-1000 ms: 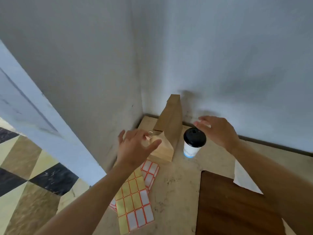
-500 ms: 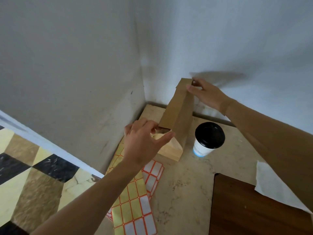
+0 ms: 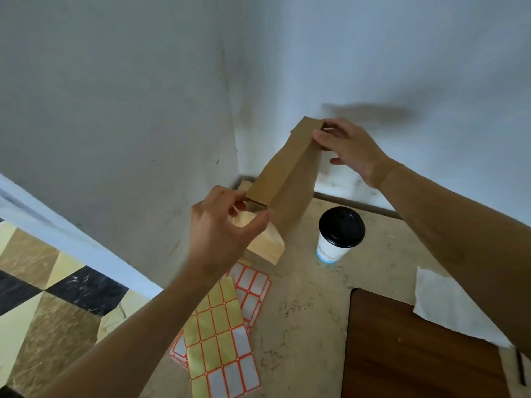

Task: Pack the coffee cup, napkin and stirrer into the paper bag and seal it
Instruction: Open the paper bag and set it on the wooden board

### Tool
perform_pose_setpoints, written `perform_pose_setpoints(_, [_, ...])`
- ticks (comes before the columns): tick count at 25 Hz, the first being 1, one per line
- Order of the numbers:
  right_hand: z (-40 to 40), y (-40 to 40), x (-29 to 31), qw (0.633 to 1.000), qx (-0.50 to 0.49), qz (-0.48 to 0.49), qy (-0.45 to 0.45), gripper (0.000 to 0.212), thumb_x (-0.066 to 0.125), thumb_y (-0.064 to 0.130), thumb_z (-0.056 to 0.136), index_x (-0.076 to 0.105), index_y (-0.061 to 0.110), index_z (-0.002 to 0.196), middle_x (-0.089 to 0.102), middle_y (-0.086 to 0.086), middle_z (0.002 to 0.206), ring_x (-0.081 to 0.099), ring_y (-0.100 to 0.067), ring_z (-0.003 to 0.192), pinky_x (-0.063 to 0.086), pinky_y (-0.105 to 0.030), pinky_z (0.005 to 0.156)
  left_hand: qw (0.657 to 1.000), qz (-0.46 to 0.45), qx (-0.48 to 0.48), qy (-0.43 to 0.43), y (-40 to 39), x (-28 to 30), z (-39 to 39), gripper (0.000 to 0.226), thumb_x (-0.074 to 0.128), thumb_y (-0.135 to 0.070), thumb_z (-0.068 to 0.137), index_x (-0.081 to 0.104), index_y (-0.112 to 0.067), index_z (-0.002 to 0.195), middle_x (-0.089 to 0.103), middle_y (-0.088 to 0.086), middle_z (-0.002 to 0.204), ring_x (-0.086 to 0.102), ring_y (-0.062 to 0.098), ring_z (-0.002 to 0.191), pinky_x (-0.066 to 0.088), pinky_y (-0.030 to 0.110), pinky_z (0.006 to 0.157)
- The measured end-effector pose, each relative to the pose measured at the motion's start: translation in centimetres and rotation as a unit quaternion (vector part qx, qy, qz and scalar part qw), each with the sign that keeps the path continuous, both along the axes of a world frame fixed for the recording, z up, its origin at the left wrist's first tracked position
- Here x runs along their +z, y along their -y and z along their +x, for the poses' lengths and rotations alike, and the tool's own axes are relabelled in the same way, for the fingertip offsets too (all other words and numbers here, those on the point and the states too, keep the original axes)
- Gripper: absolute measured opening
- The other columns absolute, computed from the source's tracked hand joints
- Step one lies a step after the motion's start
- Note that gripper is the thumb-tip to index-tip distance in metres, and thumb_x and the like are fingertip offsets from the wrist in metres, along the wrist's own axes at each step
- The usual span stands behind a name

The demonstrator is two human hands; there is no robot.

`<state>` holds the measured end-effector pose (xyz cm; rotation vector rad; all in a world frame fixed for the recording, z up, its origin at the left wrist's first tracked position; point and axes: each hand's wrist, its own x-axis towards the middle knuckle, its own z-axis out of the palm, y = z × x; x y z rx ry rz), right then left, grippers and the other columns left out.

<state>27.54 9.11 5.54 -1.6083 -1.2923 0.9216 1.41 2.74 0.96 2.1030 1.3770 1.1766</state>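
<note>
Brown kraft paper bag [image 3: 287,179] is held tilted in the wall corner, folded flat. Right hand [image 3: 349,147] pinches its upper edge between thumb and fingers. Left hand [image 3: 221,228] grips the lower end; that end appears to touch the marble counter [image 3: 301,311], though the hand hides the contact. Coffee cup [image 3: 337,235], black lid fitted, stands upright just beside the bag. White napkin [image 3: 442,305] lies near the wooden board [image 3: 402,354]. Label sheets [image 3: 224,334] lie under the left forearm.

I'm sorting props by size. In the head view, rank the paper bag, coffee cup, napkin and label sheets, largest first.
1. Label sheets
2. Paper bag; close to the sheets, and it is farther away, so unsure
3. Napkin, partly hidden by the right arm
4. Coffee cup
</note>
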Motion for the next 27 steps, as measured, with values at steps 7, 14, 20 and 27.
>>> perform_pose_setpoints(7, [-0.4,9.5,8.4,0.998,-0.038,0.044,-0.001,0.032,0.061,0.031,0.093,0.059,0.020,0.122,0.065,-0.002,0.116,0.065,-0.024,0.105,0.052,-0.042,0.094,0.998,0.008,-0.061,0.027,5.6,7.9,-3.1,0.028,0.068,-0.048,0.078,0.060,-0.035,0.102,0.061,-0.015,0.090,0.059,0.005,0.083,0.044,0.011,0.074])
perform_pose_setpoints(14, [2.3,26.8,10.4,0.986,-0.142,0.075,0.048,0.022,0.058,0.025,0.095,0.063,0.016,0.114,0.070,-0.004,0.098,0.069,-0.022,0.087,0.056,-0.033,0.075,0.974,-0.112,-0.184,0.065,13.2,10.9,-2.7,0.038,0.064,-0.043,0.080,0.062,-0.030,0.116,0.067,-0.013,0.098,0.064,0.007,0.086,0.050,0.017,0.076])
perform_pose_setpoints(20, [2.3,44.1,3.9,0.967,-0.253,0.025,-0.008,0.014,0.061,0.016,0.093,0.066,0.014,0.106,0.072,-0.004,0.088,0.069,-0.018,0.077,0.054,-0.019,0.061,0.919,-0.219,-0.324,0.061,20.7,7.1,0.4,0.041,0.069,-0.009,0.086,0.059,-0.034,0.117,0.070,-0.009,0.097,0.067,0.006,0.083,0.052,0.016,0.074])
perform_pose_setpoints(27, [-0.8,54.6,-1.5,0.961,-0.276,-0.001,-0.015,0.010,0.065,0.020,0.090,0.067,0.027,0.097,0.075,0.002,0.087,0.071,-0.012,0.082,0.055,-0.025,0.069,0.907,-0.257,-0.334,-0.001,25.8,2.4,0.5,0.050,0.067,-0.005,0.087,0.056,-0.031,0.129,0.069,-0.005,0.099,0.068,0.016,0.087,0.058,0.035,0.080])
